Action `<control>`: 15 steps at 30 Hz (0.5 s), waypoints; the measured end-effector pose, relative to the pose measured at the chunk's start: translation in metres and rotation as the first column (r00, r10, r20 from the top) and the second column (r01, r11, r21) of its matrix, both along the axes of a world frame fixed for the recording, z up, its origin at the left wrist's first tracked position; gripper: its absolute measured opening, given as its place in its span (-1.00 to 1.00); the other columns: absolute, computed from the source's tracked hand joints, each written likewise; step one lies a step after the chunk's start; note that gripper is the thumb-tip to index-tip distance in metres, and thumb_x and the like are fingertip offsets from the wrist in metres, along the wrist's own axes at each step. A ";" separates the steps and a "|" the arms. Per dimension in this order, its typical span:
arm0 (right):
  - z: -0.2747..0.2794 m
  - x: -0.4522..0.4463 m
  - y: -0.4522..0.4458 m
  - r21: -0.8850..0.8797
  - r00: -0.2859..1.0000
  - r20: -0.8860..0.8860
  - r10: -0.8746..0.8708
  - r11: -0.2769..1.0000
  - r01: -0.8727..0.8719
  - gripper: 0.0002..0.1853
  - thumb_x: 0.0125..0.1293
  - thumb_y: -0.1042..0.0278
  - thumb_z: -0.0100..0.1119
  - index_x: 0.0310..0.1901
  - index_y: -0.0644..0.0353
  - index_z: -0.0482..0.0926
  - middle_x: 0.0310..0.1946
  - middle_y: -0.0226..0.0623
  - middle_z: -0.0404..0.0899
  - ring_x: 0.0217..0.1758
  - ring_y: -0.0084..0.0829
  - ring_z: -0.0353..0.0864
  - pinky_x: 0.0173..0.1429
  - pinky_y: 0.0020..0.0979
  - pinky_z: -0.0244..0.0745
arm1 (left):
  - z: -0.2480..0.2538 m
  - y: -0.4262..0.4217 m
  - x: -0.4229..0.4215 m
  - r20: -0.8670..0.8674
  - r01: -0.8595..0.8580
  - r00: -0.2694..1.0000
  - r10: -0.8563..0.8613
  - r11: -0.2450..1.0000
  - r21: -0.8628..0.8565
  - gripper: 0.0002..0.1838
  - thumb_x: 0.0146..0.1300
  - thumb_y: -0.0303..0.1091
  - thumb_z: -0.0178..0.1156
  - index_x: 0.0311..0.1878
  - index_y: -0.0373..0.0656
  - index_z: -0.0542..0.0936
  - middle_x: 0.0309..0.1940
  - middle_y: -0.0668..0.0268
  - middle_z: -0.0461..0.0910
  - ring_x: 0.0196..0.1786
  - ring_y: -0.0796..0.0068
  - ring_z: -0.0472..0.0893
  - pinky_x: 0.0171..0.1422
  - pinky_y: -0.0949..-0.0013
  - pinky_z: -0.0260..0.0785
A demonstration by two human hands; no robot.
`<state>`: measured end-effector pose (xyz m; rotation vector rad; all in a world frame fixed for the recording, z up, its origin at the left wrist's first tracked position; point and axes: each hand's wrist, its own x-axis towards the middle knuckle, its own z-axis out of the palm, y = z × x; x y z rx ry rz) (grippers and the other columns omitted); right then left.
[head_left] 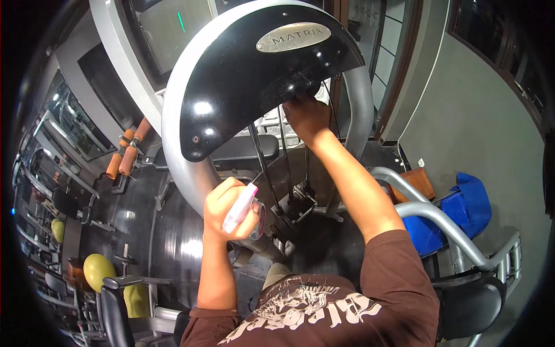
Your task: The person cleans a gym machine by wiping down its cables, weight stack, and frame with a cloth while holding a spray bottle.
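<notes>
My left hand (224,209) is closed around a spray bottle with a white and pink trigger head (241,208). Part of its clear body shows below my fingers. My right hand (309,120) reaches up to the lower edge of a glossy black panel (243,81) marked MATRIX, on a gym machine. Its fingers are curled against a dark patch there, and whatever they hold is hidden. Smears mark the panel just above that hand. The panel sits inside a curved silver frame (173,110), with dark rods (257,144) hanging beneath it.
A black padded bench (243,151) stands behind the machine. To the right are silver tube handles (436,217), a blue item (471,202) and a grey wall (485,127). At left are orange foam rollers (128,159), a yellow-green ball (99,272) and more gym equipment.
</notes>
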<state>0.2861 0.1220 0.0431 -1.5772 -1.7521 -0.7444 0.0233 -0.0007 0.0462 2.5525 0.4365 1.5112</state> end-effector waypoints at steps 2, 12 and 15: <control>-0.015 0.013 0.005 0.078 0.996 0.058 0.063 0.995 -0.068 -0.66 0.35 0.26 0.13 0.13 -0.29 0.65 0.07 -0.36 0.57 -0.17 -0.13 0.76 -0.25 -0.13 0.74 | 0.001 -0.002 0.002 0.015 -0.007 1.000 0.008 1.000 -0.027 -0.74 -0.23 -0.55 0.27 -0.35 -0.35 0.63 -0.52 0.17 0.55 -0.47 0.18 0.56 -0.39 0.26 0.42; -0.039 0.051 -0.003 0.319 0.985 -0.026 0.169 0.935 -0.152 -0.51 0.18 0.41 0.34 0.10 -0.46 0.71 -0.22 -0.40 0.60 -0.29 -0.29 0.74 -0.29 -0.23 0.72 | 0.001 -0.003 0.000 0.023 -0.005 1.000 0.006 0.999 -0.041 -0.75 -0.22 -0.56 0.26 -0.35 -0.36 0.62 -0.50 0.15 0.55 -0.47 0.17 0.55 -0.38 0.26 0.41; -0.044 0.055 0.000 0.358 0.967 -0.171 0.188 0.926 -0.117 -0.54 0.18 0.45 0.36 0.07 -0.37 0.73 -0.19 -0.36 0.66 -0.25 -0.18 0.75 -0.21 -0.17 0.73 | 0.000 -0.001 -0.001 0.004 -0.002 1.000 0.002 1.000 -0.025 -0.75 -0.22 -0.56 0.26 -0.34 -0.36 0.62 -0.50 0.15 0.56 -0.46 0.16 0.55 -0.38 0.26 0.42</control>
